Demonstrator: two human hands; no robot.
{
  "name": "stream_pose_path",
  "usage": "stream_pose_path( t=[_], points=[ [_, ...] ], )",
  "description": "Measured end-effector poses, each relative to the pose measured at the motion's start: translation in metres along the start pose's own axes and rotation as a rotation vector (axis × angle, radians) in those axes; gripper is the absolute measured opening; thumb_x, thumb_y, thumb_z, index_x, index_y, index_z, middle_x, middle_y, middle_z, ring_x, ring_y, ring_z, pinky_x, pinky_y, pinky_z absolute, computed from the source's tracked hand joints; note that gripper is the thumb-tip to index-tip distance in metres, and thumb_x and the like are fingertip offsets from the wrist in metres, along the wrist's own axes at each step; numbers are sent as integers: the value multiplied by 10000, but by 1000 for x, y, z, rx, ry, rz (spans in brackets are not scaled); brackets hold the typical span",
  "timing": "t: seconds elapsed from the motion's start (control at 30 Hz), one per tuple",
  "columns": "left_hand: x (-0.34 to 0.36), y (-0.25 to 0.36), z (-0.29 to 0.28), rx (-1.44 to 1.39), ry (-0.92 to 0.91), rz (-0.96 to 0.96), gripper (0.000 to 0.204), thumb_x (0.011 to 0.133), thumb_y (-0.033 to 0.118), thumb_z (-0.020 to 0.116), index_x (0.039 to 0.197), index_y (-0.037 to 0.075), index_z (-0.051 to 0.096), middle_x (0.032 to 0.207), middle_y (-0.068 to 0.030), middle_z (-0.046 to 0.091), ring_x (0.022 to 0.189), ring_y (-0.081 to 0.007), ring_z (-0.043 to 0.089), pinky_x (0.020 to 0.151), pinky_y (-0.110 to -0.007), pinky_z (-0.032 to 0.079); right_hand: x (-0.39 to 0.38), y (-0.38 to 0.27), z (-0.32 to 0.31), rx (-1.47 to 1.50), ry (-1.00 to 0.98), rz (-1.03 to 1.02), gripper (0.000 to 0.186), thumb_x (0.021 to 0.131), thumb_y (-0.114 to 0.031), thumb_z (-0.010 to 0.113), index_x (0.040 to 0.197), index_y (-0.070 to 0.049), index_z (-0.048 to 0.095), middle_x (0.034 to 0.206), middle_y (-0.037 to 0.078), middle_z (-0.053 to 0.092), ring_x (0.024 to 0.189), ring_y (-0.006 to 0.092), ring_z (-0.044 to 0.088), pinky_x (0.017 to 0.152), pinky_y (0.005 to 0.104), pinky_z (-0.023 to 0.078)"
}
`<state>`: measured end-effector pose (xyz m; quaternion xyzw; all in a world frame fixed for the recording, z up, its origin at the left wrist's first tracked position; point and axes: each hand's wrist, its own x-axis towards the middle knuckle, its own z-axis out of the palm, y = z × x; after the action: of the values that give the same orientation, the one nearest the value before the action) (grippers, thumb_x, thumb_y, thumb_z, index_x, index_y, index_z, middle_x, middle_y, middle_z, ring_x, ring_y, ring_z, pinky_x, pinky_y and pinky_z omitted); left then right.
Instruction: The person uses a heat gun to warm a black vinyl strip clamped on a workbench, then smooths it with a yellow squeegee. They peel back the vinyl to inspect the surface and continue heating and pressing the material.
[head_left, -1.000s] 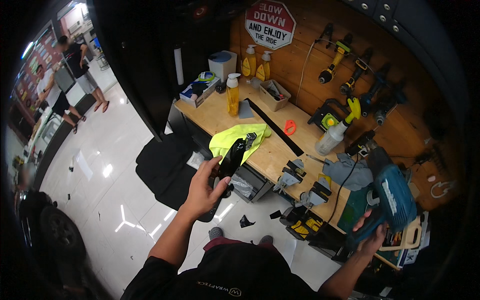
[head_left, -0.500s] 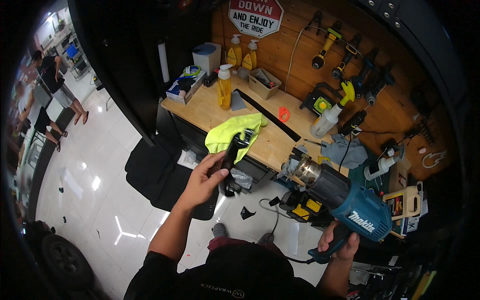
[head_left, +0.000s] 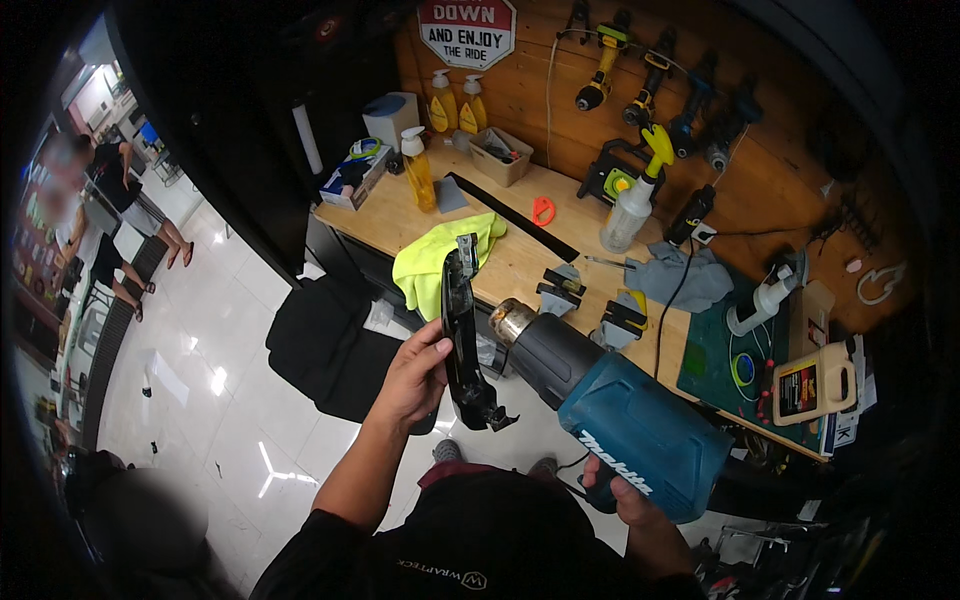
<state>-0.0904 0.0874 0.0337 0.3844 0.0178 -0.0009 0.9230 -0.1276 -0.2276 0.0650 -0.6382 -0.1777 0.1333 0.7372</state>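
The left hand [head_left: 415, 375] is grasping a black trim piece [head_left: 462, 335]; the right hand [head_left: 622, 497], clenched around a blue heat gun [head_left: 610, 410], is probably heating it, and next it needs steady aiming.

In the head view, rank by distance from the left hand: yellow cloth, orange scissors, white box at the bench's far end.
From the left hand:
1. Yellow cloth, on the bench's near edge.
2. Orange scissors, mid-bench beside the black strip.
3. White box, far back corner.
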Motion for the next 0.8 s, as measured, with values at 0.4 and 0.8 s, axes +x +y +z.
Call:
stream_pose_path(
  t=[0.4,0.8],
  points=[
    [-8,5,-10,447,161,187,498,903,74,621,1367,-21,466,1194,-70,586,1074,-150,551,985,-301,397,18,-4,-5,182,-71,-89,597,898,-451,601,1170,66,482,806,164,624,624,220,647,567,319,559],
    [-16,34,-16,1137,161,568,478,847,84,684,1298,9,542,1037,-118,575,930,-205,545,852,-301,442,27,-6,17,298,-43,-56,540,865,-365,666,1196,28,502,802,150,637,632,209,643,569,320,563]
  ],
)
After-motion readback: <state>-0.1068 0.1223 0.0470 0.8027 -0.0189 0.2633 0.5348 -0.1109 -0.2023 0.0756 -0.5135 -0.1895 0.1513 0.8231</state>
